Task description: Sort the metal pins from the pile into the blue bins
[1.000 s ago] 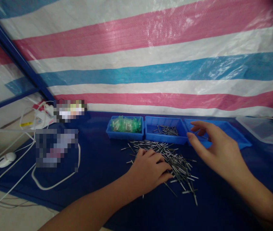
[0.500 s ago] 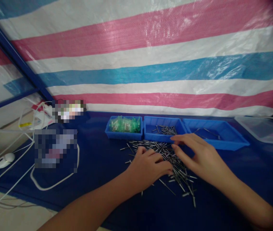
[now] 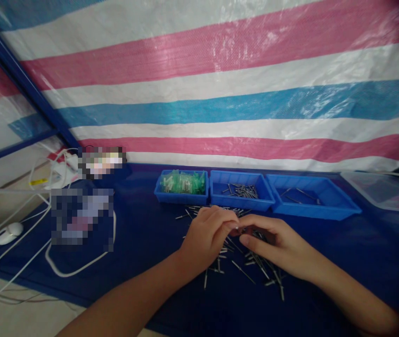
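Note:
A loose heap of thin metal pins (image 3: 252,264) lies on the dark blue table (image 3: 143,234) in front of three blue trays. My left hand (image 3: 208,238) and my right hand (image 3: 277,245) both rest over the heap with their fingertips meeting in the middle. The fingers of both hands are curled and pinched together; what they pinch is too small to make out. The left tray (image 3: 181,185) holds green plastic parts. Several pins lie in the middle tray (image 3: 241,191), and a few more in the right tray (image 3: 312,197).
A striped pink, white and blue tarp (image 3: 220,84) hangs behind the table. White cables (image 3: 76,269) and a white mouse (image 3: 8,231) lie at the left. A clear plastic lid (image 3: 385,189) sits at the far right. Two blurred patches cover items on the left.
My right hand came back from the right tray to the pin heap and met my left hand, which lifted slightly and turned its fingers toward it.

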Motion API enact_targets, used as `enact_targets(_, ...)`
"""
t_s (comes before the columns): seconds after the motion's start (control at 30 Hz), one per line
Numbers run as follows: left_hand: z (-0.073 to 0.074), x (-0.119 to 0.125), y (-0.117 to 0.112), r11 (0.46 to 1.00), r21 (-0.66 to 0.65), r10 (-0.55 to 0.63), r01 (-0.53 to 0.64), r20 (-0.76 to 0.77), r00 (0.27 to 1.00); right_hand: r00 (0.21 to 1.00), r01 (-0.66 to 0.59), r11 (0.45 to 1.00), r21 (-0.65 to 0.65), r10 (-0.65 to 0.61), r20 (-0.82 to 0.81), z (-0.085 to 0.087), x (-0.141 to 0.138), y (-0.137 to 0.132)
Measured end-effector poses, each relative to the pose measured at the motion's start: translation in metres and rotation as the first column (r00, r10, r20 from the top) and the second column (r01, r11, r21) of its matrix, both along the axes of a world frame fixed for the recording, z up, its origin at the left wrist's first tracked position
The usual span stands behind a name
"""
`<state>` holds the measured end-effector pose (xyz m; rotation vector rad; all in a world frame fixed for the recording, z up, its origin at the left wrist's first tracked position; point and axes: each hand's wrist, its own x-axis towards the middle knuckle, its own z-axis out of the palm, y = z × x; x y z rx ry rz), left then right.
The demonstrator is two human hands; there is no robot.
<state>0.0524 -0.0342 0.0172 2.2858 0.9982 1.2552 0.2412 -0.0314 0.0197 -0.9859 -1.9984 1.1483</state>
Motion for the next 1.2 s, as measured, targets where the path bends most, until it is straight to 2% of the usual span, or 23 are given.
enact_targets(0.1, 0.0011, 0.0004, -0.0021, 0.999, -0.032, 0.016, -0.016, 0.011, 1.000, 0.996, 0.034, 0.995, -0.089, -0.040, -0.077, -0.0015, -0.0026, -0.0007)
enact_targets(0.23, 0.0027, 0.0006, -0.0053, 0.992, -0.104, 0.066, -0.065, 0.011, 0.998, 0.963, 0.149, 0.966, -0.213, -0.191, -0.191, -0.0003, -0.0049, -0.0008)
enact_targets(0.4, 0.0017, 0.0022, -0.0027, 0.986, -0.164, 0.030, -0.034, -0.030, 0.999, 0.902, 0.266, 0.931, -0.251, -0.332, -0.277, 0.0011, -0.0026, 0.0007)
enact_targets(0.53, -0.0001, 0.0039, 0.0002, 0.984, -0.173, -0.054, 0.039, -0.083, 0.995, 0.900, 0.290, 0.940, -0.182, -0.332, -0.282, -0.0005, -0.0014, 0.0014)
enact_targets(0.7, -0.0025, 0.0039, 0.0030, 0.980, -0.163, -0.125, 0.110, -0.086, 0.988, 0.932, 0.292, 0.956, -0.007, -0.286, -0.222, -0.0045, -0.0020, -0.0020)
enact_targets(0.87, -0.0034, 0.0046, 0.0043, 0.977, -0.183, -0.115, 0.108, -0.027, 0.993, 0.917, 0.344, 0.938, 0.052, -0.323, -0.233, -0.0039, -0.0047, -0.0062)
enact_targets(1.07, -0.0024, 0.0049, 0.0035, 0.976, -0.184, -0.120, 0.119, 0.010, 0.993, 0.942, 0.290, 0.943, 0.161, -0.251, -0.222, -0.0014, -0.0037, -0.0072)
enact_targets(1.2, -0.0016, 0.0039, 0.0037, 0.988, -0.145, -0.053, 0.061, 0.059, 0.997, 0.954, 0.263, 0.938, 0.225, -0.218, -0.203, -0.0020, -0.0018, -0.0070)
